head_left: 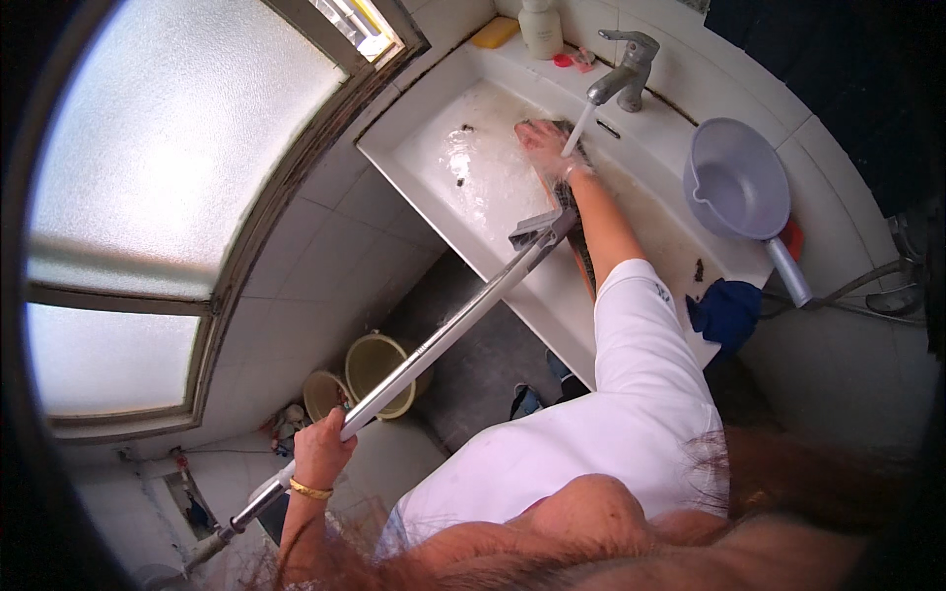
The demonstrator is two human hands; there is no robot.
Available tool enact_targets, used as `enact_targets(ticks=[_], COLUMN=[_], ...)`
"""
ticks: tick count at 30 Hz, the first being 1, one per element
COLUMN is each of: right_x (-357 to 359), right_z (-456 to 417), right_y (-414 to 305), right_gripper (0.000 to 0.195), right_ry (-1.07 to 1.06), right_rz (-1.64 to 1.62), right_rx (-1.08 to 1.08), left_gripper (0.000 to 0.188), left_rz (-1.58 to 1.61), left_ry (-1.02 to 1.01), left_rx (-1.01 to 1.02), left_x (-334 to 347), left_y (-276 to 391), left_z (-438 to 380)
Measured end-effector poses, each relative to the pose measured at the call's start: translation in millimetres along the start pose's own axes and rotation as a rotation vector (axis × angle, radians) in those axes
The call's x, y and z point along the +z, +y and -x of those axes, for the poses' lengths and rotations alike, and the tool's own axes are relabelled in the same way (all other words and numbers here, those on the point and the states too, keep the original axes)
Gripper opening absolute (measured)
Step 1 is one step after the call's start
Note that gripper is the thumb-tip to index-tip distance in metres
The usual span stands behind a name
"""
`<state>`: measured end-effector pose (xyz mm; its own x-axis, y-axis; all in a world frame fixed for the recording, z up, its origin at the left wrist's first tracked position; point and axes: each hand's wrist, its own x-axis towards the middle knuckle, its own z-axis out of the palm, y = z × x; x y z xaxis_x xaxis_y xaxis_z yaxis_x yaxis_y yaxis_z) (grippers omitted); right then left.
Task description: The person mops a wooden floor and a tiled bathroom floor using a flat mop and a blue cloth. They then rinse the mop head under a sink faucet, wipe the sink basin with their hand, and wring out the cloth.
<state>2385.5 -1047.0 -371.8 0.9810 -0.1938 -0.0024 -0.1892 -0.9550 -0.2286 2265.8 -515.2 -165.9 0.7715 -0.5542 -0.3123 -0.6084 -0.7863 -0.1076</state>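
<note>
My left hand (324, 449), with a gold-coloured bangle at its wrist, is wrapped around the metal pole (443, 332) of a flat mop. The pole slants up over the front rim of a white sink (473, 267). At its end, a grey plastic joint (545, 227) meets the long mop head (566, 196), which has dark fibres and an orange edge and lies in the basin. My right hand (548, 148) lies over the far part of the mop head; its fingers are blurred and their grip is unclear. Water runs from the metal faucet (632, 68) beside that hand.
A lavender dipper (739, 177) and dark blue cloth (728, 314) are at the sink's right. A white bottle (541, 29) and yellow sponge (495, 32) stand on the back ledge. Below are buckets (380, 375); a frosted window (185, 148) is at left. Dark debris (699, 270) dots the basin.
</note>
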Motion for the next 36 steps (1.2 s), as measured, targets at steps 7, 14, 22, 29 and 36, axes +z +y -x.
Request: enact_targets(ticks=[7,14,22,29,36], right_x=[46,56,53,49,9], right_z=[-4,114,136,57,112], right_y=[23,50,22,48,31], right_gripper=[0.045,0.045,0.039,0.039,0.062], right_ry=[0.377,0.374,0.366,0.238,0.043], right_rz=[-0.380,-0.401,-0.444,-0.519,-0.844], right_rx=[0.269,-0.070,0.010,0.275,0.459], left_gripper=[0.027,0.029,0.028,0.029,0.030], left_rz=[0.011,0.044,0.126,0.230,0.301], left_ry=[-0.005,0.005,-0.004,0.039,0.069], left_rx=[-0.013,-0.009,-0.010,0.004,-0.106], left_x=[-1,7,23,39,73], left_y=[5,5,9,25,32], left_z=[-6,-1,2,-17,-23])
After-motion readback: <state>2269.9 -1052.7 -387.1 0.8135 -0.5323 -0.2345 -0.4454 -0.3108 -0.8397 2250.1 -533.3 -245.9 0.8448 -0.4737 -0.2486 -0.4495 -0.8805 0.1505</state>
